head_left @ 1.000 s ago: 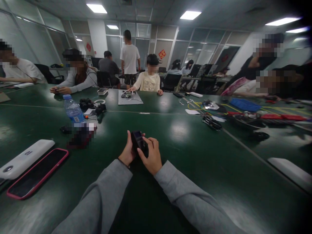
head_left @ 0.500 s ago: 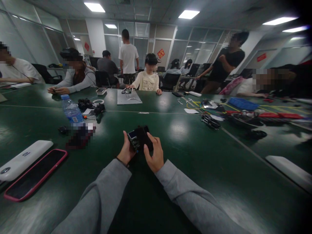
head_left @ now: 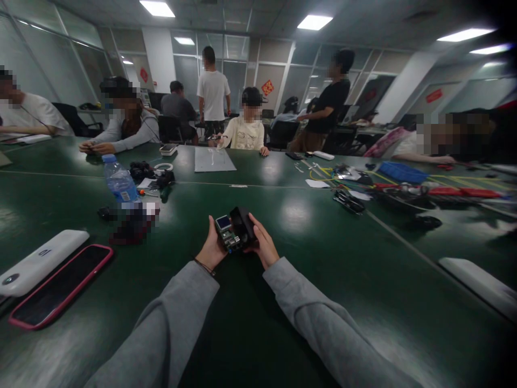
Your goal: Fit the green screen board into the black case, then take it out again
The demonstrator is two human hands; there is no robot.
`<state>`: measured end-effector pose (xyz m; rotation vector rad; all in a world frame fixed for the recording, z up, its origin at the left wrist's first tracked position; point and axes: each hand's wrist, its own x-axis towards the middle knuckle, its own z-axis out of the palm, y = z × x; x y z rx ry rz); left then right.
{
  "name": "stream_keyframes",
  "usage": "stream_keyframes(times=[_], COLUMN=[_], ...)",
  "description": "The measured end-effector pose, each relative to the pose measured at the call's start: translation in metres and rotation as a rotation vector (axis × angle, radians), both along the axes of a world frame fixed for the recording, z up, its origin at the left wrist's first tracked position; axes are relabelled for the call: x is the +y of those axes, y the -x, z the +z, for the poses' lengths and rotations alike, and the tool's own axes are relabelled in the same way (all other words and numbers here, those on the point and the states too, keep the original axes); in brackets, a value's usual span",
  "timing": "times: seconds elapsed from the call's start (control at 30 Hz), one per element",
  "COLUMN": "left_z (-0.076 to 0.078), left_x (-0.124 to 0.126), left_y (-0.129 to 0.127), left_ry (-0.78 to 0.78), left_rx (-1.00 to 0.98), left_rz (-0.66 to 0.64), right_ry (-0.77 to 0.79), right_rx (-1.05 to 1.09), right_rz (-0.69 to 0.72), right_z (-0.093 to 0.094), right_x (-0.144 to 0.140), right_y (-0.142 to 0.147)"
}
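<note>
Between my hands, above the green table (head_left: 323, 302), are a circuit board and a black plastic cover. My left hand (head_left: 212, 247) is closed on the left edge of the circuit board (head_left: 229, 235), which carries a small dark screen at its top. The black cover (head_left: 243, 225) stands tilted just right of the board, its hollow inner side turned toward the board. My right hand (head_left: 264, 241) grips the cover from the right, fingers along its outer side. Whether board and cover touch at the lower edge I cannot tell.
To my left lie a red-framed phone (head_left: 60, 285), a white device (head_left: 44, 261) and a water bottle (head_left: 120, 180). A white object (head_left: 476, 280) is at the right edge. Cables, tools and a blue tray (head_left: 402, 171) spread at far right. A person (head_left: 246, 132) sits opposite.
My right hand has swung the black cover to the right, off the board's face, so the screen and components now show. The standing person in black has moved left.
</note>
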<state>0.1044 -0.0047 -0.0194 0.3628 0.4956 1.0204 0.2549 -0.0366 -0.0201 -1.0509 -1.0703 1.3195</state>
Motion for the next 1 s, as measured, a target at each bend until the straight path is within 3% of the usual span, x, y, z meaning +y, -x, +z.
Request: stream_keyframes(times=[0.27,0.5,0.8,1.0], left_z=[0.005,0.006,-0.002,0.003], left_x=[-0.002,-0.003,0.0,0.0], left_y=[-0.001,0.001,0.001,0.001], left_ry=[0.018,0.01,-0.036,-0.027], left_rx=[-0.003,-0.06,-0.052,-0.064], left_rz=[0.018,0.046,0.009,-0.006], right_ry=[-0.076,-0.262,-0.285,-0.346], right_rx=[0.041,-0.241,-0.557,-0.549], right_rz=[0.086,-0.084,-0.274,-0.153], right_z=[-0.009,-0.017,-0.013,-0.003], right_x=[0.01,0.016,0.008,0.003], right_y=[-0.007,-0.008,-0.009,-0.037])
